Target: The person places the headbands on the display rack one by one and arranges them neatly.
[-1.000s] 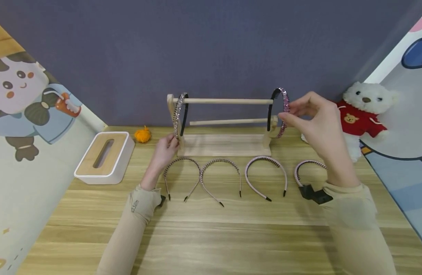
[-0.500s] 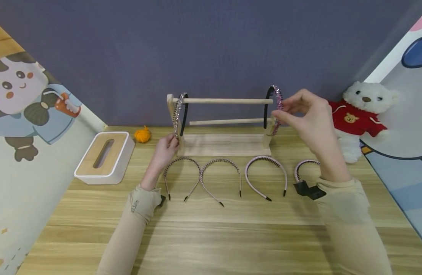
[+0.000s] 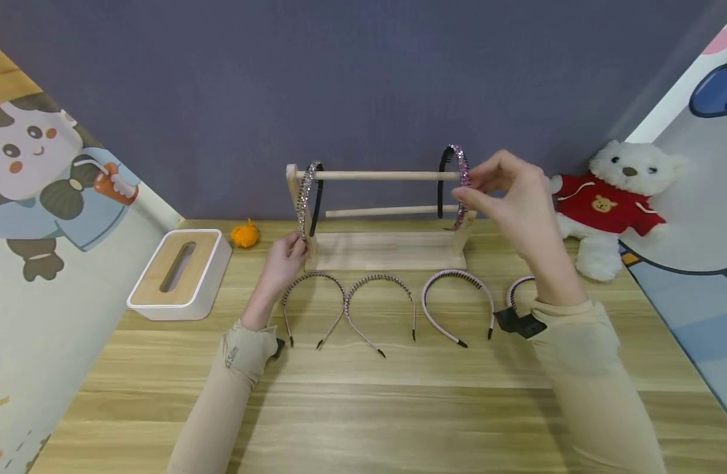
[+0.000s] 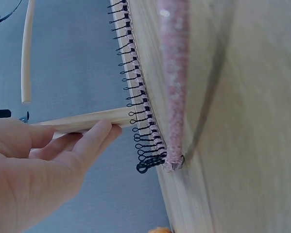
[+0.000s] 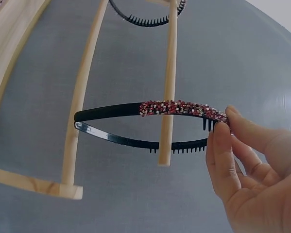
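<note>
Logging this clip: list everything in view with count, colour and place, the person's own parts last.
Wooden rack: 1, pale, back of table
Glittery headbands: 2, silver and pink, around upper rod, near opposite ends
Thin headbands: 4, pinkish, row before rack
Tissue box: 1, white, wood-toned top, table's left
Fuzzy ball: 1, orange, beside box
Teddy bear: 1, white, red top, right
Table: 1, wood-toned, beneath
Wall: 1, dark blue-grey, behind
Cartoon panels: 2, multicoloured, both sides
Sleeves: 2, beige, forearms
Left hand: 1, bare, gripping rack's left upright
Right hand: 1, bare, pinching pink glittery headband
</note>
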`<state>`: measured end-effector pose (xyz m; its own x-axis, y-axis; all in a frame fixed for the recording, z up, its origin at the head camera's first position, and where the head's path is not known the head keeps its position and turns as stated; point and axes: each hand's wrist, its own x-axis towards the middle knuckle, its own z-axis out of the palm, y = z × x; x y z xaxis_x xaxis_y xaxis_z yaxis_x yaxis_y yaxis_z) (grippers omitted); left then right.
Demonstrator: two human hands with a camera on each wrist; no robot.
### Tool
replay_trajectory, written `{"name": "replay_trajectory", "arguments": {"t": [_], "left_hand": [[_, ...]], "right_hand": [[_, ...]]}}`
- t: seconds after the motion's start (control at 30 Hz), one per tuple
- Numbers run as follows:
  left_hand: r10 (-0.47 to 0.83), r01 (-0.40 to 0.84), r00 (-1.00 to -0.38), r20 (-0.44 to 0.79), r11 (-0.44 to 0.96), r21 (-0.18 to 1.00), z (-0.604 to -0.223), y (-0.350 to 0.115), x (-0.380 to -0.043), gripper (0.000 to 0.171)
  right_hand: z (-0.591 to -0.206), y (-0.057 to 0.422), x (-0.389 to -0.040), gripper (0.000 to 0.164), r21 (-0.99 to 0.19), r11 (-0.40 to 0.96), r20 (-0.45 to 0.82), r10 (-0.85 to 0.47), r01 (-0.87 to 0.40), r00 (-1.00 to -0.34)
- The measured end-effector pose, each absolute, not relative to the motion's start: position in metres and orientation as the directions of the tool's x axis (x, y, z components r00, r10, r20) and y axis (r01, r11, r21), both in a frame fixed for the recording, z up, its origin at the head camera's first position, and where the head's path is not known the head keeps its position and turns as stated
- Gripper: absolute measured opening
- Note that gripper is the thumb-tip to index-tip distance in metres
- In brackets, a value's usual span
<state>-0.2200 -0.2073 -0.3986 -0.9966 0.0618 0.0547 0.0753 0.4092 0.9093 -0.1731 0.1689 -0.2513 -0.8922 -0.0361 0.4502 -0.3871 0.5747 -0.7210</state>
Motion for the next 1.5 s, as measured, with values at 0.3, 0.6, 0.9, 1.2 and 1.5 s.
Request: {"name": "replay_trajectory", "arguments": {"t": [0.3,0.6,0.9,1.2,1.5], "left_hand": [[0.059,0.067,-0.997,0.047,0.411,0.909,-0.398,-0.207,-0.219,0.038],[0.053,0.069,-0.997,0.051,0.418,0.906,-0.398,-0.207,-0.218,0.038],[0.056,0.063,-0.997,0.045,0.398,0.915,-0.397,-0.208,-0.217,0.039],[0.053,0.067,-0.997,0.050,0.416,0.907,-0.399,-0.207,-0.218,0.038],[0.050,0.075,-0.997,0.059,0.428,0.901,-0.397,-0.206,-0.219,0.035]], "right_hand": [[-0.247,0.157,-0.176,0.031,-0.731,0.547,0.459,-0.049,-0.408,-0.887],[-0.251,0.141,-0.180,0.026,-0.718,0.561,0.464,-0.055,-0.411,-0.884],[-0.252,0.124,-0.189,0.025,-0.694,0.572,0.478,-0.089,-0.437,-0.874],[-0.252,0.112,-0.193,0.027,-0.693,0.569,0.470,-0.108,-0.442,-0.876],[-0.252,0.104,-0.198,0.028,-0.714,0.556,0.445,-0.111,-0.427,-0.889]]}}
